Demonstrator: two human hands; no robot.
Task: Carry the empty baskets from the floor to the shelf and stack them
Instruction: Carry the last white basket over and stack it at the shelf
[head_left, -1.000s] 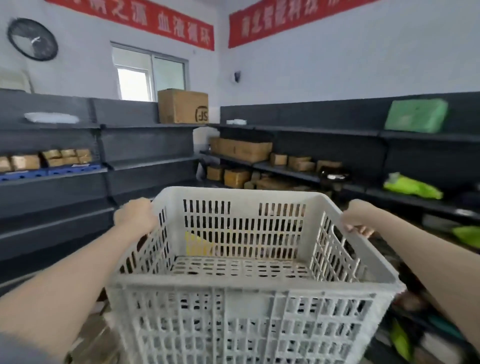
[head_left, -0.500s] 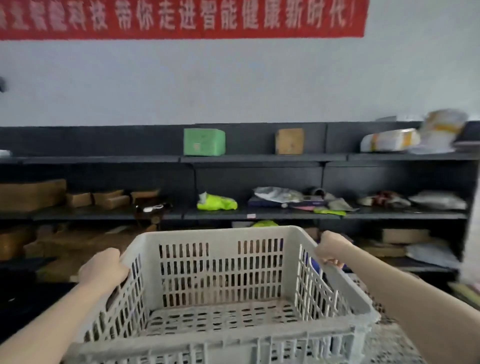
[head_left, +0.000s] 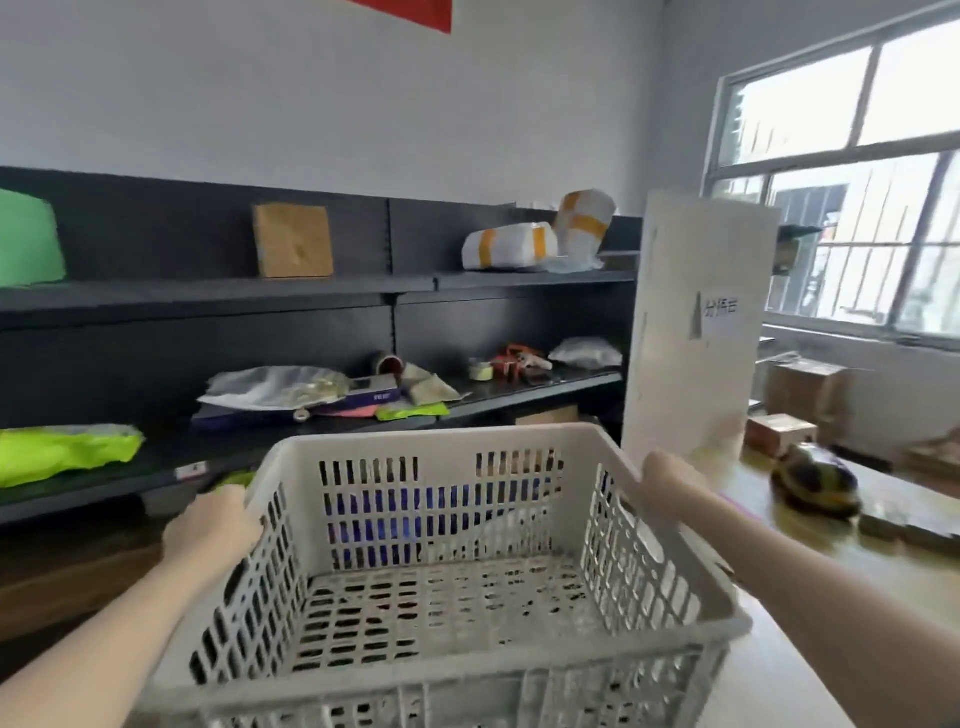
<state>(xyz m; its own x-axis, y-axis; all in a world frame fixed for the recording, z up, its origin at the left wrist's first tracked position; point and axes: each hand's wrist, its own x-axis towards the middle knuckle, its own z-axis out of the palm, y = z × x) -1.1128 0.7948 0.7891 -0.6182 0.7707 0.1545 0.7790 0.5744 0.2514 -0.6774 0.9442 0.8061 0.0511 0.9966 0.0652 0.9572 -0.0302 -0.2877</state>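
Observation:
I hold an empty white slotted plastic basket (head_left: 436, 441) in front of me at chest height, tilted slightly down toward me. My left hand (head_left: 210, 530) grips its left rim. My right hand (head_left: 670, 488) grips the right rim. Nothing lies inside the basket. Behind it runs a dark grey shelf unit (head_left: 311, 291) along the wall, with parcels on its boards.
The shelf carries a green box (head_left: 28, 241), a brown box (head_left: 293, 240), white taped parcels (head_left: 511, 247), a neon yellow bag (head_left: 62, 449) and loose packets. A white pillar (head_left: 691, 332) stands right of the shelf. A yellowish table (head_left: 831, 571) with a dark bundle (head_left: 813, 480) lies at right, below a window.
My view has swung to the right along the shelves, bringing the pillar, table and right window into sight. Both hands keep the same hold on the basket.

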